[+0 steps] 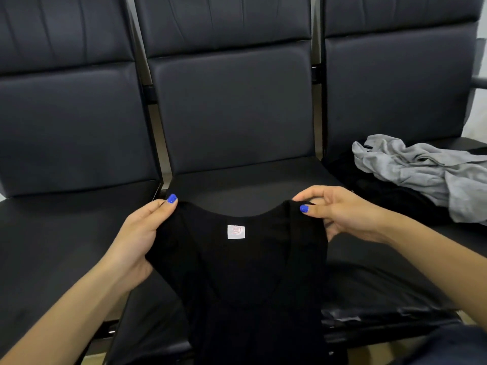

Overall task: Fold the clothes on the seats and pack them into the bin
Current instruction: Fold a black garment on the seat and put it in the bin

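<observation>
Black top point(253, 272): held up over the near edge of the middle seat point(237, 185), label facing the camera.
Left hand point(137, 243): fingers pinched on its left shoulder strap.
Right hand point(340, 212): fingers pinched on its right strap.
Grey garment point(421, 175): crumpled on the right seat point(395, 96).

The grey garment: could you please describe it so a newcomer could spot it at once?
Of the three black seats, look to the right seat. On it lies the grey garment, crumpled and unfolded, partly over dark clothing. It is the only light-coloured piece; the black top is held up in both hands.
</observation>
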{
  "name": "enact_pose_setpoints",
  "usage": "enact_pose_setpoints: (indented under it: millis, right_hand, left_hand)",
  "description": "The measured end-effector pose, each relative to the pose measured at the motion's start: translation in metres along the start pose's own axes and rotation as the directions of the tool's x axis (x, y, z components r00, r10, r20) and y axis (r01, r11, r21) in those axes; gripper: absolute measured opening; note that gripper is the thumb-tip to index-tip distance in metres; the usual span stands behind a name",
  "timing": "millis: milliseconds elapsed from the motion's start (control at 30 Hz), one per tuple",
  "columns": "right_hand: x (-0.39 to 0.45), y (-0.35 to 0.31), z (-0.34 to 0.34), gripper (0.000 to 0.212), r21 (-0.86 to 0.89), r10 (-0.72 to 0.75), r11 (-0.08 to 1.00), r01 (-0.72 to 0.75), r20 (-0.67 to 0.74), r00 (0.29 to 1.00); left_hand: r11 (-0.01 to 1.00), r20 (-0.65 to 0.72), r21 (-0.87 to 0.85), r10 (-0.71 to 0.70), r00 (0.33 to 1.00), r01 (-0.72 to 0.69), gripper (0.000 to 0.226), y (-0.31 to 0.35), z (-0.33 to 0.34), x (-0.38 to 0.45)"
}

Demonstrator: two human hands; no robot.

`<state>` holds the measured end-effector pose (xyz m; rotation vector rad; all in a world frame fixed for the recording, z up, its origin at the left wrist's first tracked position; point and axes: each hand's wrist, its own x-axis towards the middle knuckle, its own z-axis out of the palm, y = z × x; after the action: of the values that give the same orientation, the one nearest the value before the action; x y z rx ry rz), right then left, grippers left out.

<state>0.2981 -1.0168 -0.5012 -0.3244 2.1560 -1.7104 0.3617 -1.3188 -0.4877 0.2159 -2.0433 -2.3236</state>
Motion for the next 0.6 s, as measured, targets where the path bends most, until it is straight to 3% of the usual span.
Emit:
enact_pose_setpoints:
  millis: [100,200,267,367,433,500,567,600]
  right_hand:
    - [-0.006,0.004,-0.007,0.017,-0.134,0.031,0.99,-0.03,0.003,1.0]
    - [-0.012,0.0,-0.01,0.01,-0.116,0.039,0.992,-0.038,0.01,0.999]
    - [-0.018,-0.012,-0.009,0.012,-0.017,-0.004,1.0,0.004,0.017,1.0]
    - [-0.031,-0.046,-0.009,0.033,0.223,-0.114,0.969,0.109,0.008,0.993]
    - [-0.048,-0.076,-0.005,0.033,0.378,-0.216,0.906,0.193,0.021,0.976]
    - [-0.065,-0.102,0.001,0.007,0.526,-0.322,0.8,0.289,-0.03,0.946]
    - [-0.075,-0.119,-0.001,0.037,0.649,-0.376,0.664,0.372,-0.141,0.916]
    - [-0.079,-0.126,-0.003,0.039,0.673,-0.411,0.626,0.394,-0.145,0.9]
  left_hand:
    - [0.997,0.145,0.06,-0.049,0.988,0.041,0.026,0.006,-0.008,-0.009]
    - [0.995,0.254,0.098,-0.059,0.965,0.035,0.053,0.02,-0.012,-0.017]
    - [0.997,0.286,0.079,-0.024,0.958,0.001,0.051,0.036,-0.01,-0.021]
    - [0.996,0.284,0.011,0.08,0.956,-0.086,0.028,0.071,-0.002,-0.031]
    - [0.98,0.301,0.062,0.16,0.94,-0.187,0.034,0.098,0.002,-0.035]
    - [0.941,0.323,0.142,0.251,0.912,-0.309,0.042,0.122,0.007,-0.041]
    - [0.922,0.297,0.104,0.33,0.896,-0.374,0.029,0.142,0.015,-0.049]
    - [0.918,0.282,0.082,0.353,0.892,-0.389,0.025,0.151,0.022,-0.056]
